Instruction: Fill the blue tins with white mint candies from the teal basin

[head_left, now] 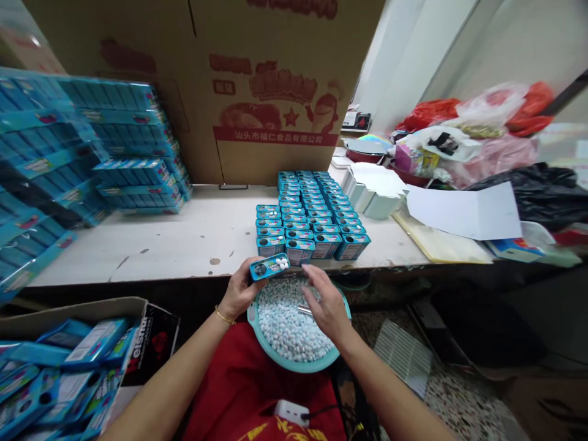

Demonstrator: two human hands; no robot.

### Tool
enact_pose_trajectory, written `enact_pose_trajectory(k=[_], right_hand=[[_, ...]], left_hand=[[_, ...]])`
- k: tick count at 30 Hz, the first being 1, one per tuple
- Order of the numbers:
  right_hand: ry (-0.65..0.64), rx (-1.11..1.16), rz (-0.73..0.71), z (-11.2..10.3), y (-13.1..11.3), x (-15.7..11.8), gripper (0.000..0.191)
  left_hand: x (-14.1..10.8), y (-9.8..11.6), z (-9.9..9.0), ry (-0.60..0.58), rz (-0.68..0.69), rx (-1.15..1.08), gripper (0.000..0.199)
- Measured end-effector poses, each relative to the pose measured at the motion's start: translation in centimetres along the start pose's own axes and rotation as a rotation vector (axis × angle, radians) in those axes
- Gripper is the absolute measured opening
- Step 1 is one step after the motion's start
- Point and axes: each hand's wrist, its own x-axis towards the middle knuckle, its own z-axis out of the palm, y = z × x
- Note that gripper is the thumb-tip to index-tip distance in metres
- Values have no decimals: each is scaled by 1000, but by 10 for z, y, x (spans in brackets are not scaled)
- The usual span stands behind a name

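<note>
My left hand [239,289] grips a small blue candy box [263,270] tilted over the near table edge. Several white candies [282,264] lie at the right end of its top face, and a dark round hole shows at the left end. My right hand [327,304] hovers over a teal basin [301,366] in my lap, thumb and fingers stretched apart toward the box. White and pale blue candies [289,327] fill the basin. A shiny metal piece [304,310] shows beside the right palm; whether the hand touches it I cannot tell.
Blue boxes [327,245] stand in rows on the white table [184,245]. Wrapped blue packs [138,184] are stacked left, before a big carton [275,61]. A carton of blue boxes [82,367] sits lower left. White card pieces [374,184] and plastic bags [491,116] lie right.
</note>
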Motion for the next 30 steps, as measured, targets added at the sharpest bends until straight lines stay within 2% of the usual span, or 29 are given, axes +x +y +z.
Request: enact_pose_trajectory(k=[4, 9, 11, 14, 17, 19, 22, 26, 28, 30], right_hand=[[-76, -139, -72, 18, -18, 17, 55], [-226, -343, -95, 42, -23, 4, 63], [-276, -323, -115, 44, -22, -3, 65], [-331, -178, -171, 41, -16, -11, 68], [-267, -45, -121, 29, -10, -11, 63], [-188, -48, -90, 18, -7, 0, 57], [-182, -174, -179, 5, -7, 32, 55], [-326, -413, -246, 9, -7, 77, 63], [-413, -478, -246, 16, -6, 91, 68], [-473, -484, -254, 23, -4, 106, 72]], left_hand=[[-22, -11, 16, 61, -63, -60, 40], [-42, -23, 40, 98, -117, -19, 39], [-47, -25, 44, 95, -137, 8, 38], [-54, -26, 44, 74, -142, 27, 36], [-55, -24, 39, 60, -147, 39, 37], [-47, -21, 32, 62, -154, 55, 38], [-19, -19, 20, 59, -111, 74, 39], [23, -28, 7, 79, 45, 211, 35], [31, -37, 6, 135, 70, 301, 36], [31, -44, 9, 247, 74, 399, 47]])
